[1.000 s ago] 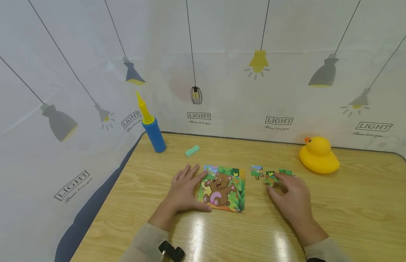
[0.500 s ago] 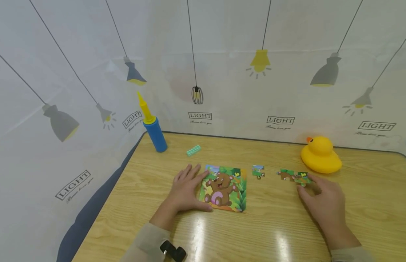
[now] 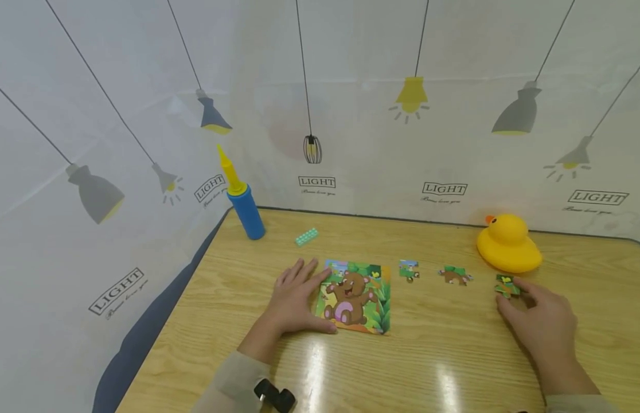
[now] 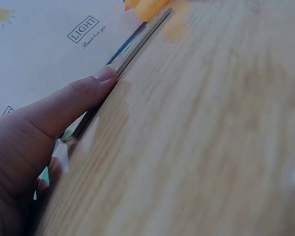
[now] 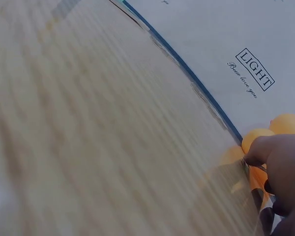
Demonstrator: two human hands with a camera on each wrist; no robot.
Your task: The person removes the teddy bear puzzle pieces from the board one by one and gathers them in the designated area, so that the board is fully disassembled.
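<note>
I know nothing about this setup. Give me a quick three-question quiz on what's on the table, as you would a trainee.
1. True or false: the left hand rests on the edge of the bear puzzle board.
2. What does the right hand touch? A) yellow duck B) a loose puzzle piece C) blue pump
3. How many loose puzzle pieces lie on the table, right of the board?

Key: 1 true; 2 B; 3 three.
</note>
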